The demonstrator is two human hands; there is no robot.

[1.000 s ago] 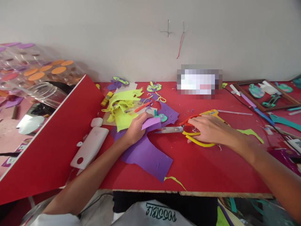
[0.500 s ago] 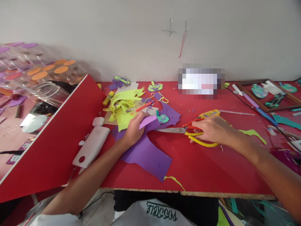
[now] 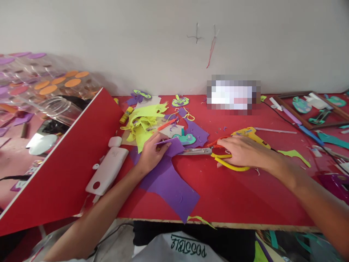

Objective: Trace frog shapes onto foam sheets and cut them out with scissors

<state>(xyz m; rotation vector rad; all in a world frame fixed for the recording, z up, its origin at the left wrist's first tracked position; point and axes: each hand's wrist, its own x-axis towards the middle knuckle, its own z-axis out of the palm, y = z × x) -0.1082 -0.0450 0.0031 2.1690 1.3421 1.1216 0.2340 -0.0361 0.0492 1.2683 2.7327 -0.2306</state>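
Observation:
My left hand (image 3: 153, 153) pinches a purple foam sheet (image 3: 174, 185), whose upper part is lifted and folded over near the fingers. The rest of the sheet hangs down toward the table's front edge. In my right hand (image 3: 240, 151) are scissors (image 3: 200, 151) with yellow and red handles, pointing left. Their blades lie at the lifted part of the sheet; the tips are hidden by the foam. Just behind the blades sits a teal foam cut-out (image 3: 188, 139). Lime green foam scraps (image 3: 144, 127) are heaped beyond my left hand.
A yellow glue gun (image 3: 251, 134) lies behind my right hand. On the left, a white power bank (image 3: 107, 171) rests by a red upright panel (image 3: 68, 163). A glue stick (image 3: 126, 115), an orange pen (image 3: 167, 124) and a wooden frame (image 3: 289, 109) lie farther back.
The lifted part of the purple foam sheet has tilted, and my left hand has shifted slightly left and down. The scissors have moved slightly left, their blades nearer the sheet.

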